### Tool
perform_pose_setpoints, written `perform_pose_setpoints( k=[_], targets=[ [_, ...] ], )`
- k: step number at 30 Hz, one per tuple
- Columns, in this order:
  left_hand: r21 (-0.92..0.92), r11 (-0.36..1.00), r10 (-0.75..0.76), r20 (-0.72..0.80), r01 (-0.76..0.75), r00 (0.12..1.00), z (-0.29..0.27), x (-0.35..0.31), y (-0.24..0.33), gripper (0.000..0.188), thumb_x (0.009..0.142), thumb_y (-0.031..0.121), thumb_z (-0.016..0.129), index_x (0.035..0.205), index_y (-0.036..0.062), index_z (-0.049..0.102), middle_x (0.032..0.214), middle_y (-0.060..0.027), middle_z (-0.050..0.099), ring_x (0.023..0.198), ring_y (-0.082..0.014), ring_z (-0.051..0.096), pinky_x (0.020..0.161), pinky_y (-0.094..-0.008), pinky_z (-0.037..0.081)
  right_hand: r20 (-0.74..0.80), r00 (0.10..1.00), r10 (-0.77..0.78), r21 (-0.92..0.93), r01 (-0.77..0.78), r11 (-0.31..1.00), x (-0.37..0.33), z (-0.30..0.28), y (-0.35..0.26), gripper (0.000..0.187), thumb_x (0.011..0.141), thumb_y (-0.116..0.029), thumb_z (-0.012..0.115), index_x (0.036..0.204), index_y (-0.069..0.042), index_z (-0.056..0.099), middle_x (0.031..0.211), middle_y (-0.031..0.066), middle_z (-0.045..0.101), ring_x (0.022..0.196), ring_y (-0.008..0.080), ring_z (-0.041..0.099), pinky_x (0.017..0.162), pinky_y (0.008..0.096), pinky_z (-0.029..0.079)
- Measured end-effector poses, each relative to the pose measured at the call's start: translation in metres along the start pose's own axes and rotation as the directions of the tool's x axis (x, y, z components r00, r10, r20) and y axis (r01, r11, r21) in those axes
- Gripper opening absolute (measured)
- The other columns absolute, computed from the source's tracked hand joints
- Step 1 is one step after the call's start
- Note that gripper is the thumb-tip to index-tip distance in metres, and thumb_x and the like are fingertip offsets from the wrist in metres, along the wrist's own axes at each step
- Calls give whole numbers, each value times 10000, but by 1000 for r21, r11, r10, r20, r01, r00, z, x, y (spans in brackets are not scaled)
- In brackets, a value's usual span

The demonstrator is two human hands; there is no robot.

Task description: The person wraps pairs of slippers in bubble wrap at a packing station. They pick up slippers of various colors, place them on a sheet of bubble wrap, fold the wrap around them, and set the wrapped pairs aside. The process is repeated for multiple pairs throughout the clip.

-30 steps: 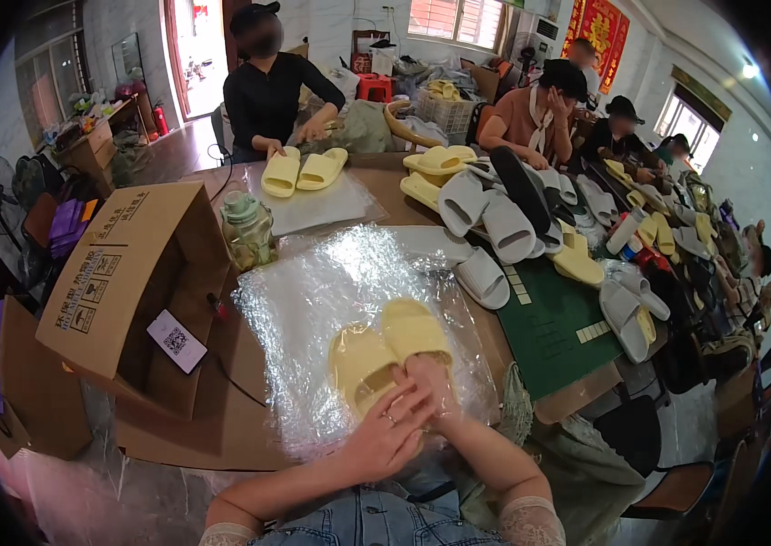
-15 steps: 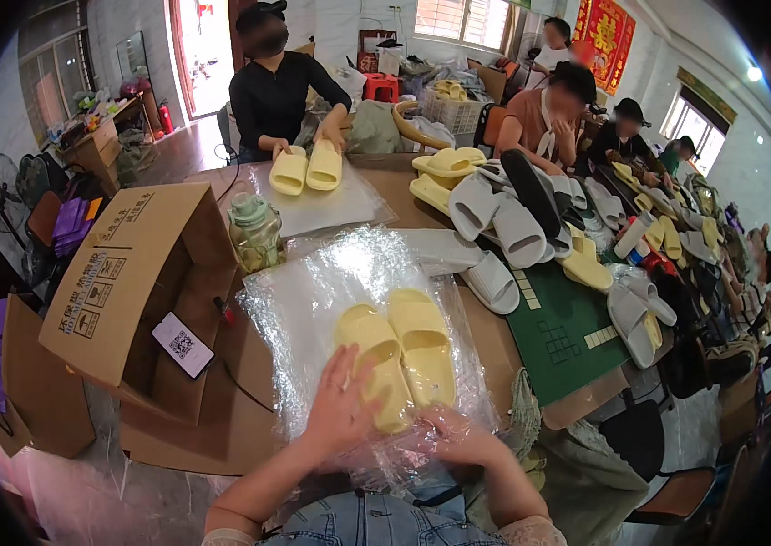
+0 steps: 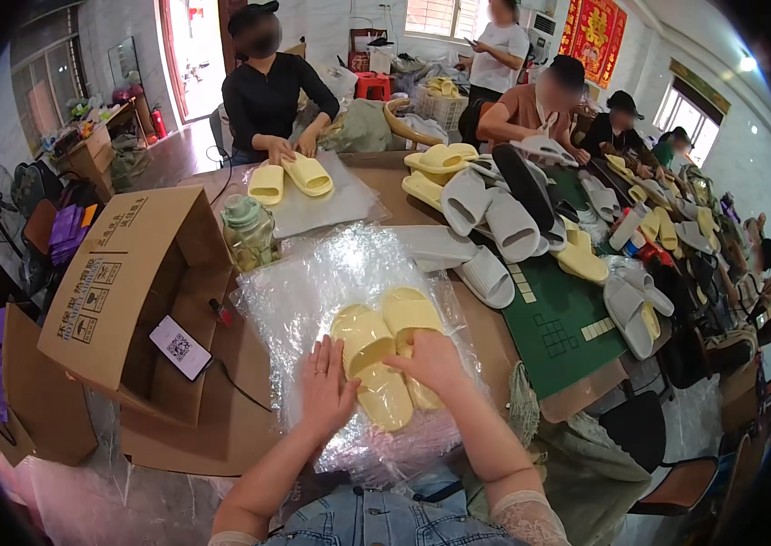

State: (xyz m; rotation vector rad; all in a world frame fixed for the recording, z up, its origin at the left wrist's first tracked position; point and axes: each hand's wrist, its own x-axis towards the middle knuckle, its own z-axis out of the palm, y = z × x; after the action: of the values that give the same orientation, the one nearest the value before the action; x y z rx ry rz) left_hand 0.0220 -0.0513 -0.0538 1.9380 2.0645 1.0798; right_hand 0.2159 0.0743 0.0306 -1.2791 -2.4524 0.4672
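Observation:
A pair of pale yellow slide slippers lies side by side under clear plastic, toes pointing away from me. My left hand (image 3: 324, 387) rests flat with its fingers stretched out along the outer edge of the left slipper (image 3: 385, 405). Over the right slipper (image 3: 411, 308) reaches my right hand (image 3: 431, 362), its thumb spread toward the left slipper and its fingers bent down onto the footbed. That hand hides much of the right slipper's middle. Beneath both hands spreads a stack of clear plastic bags (image 3: 281, 305), shiny and wrinkled.
An opened cardboard box (image 3: 121, 300) with a phone (image 3: 181, 347) at its mouth stands left. A lidded glass jar (image 3: 252, 241) is behind it. Grey and yellow slippers (image 3: 513, 223) pile up right, by a green mat (image 3: 549, 318). Across the table a person (image 3: 276, 100) handles yellow slippers (image 3: 308, 173).
My right hand has moved up from the slippers' heel end onto the right slipper. My left hand has slid off the left slipper to its outer side. The person opposite has shifted their slippers.

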Motion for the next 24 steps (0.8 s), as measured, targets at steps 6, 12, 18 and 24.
perform_pose_setpoints(
  k=[6,12,18,24],
  targets=[
    [64,997,38,40,-40,998,-2,0,-1,753,951,294,583,1565,-26,288,1618,-311,251,1487,-488,262,1222,-543,196,-166,981,104,122,-85,989,13,66,7,421,872,-418,707,802,-7,641,788,212,694,740,412,687,693,498,551],
    [-243,968,-95,-100,69,990,8,-5,-11,806,934,274,614,1571,-45,237,1630,-297,236,1496,-462,259,1211,-563,200,-161,967,200,171,-173,970,-34,52,23,341,895,-371,663,795,-49,616,743,197,672,699,408,671,649,510,531],
    [-57,998,1,-46,-4,999,9,0,-6,643,908,331,692,1416,-20,514,1474,-275,482,1406,-461,403,1173,-568,262,-406,839,361,193,-308,932,-166,26,88,190,777,-166,755,777,-29,625,617,122,605,552,248,607,557,362,490],
    [6,1000,-26,6,26,1000,1,-3,-1,549,869,304,748,1324,26,620,1482,-248,484,1392,-443,412,1142,-543,323,-701,295,649,525,-401,751,-316,-13,185,236,936,-120,686,791,3,547,687,-10,483,652,42,422,565,256,364]
  ],
)
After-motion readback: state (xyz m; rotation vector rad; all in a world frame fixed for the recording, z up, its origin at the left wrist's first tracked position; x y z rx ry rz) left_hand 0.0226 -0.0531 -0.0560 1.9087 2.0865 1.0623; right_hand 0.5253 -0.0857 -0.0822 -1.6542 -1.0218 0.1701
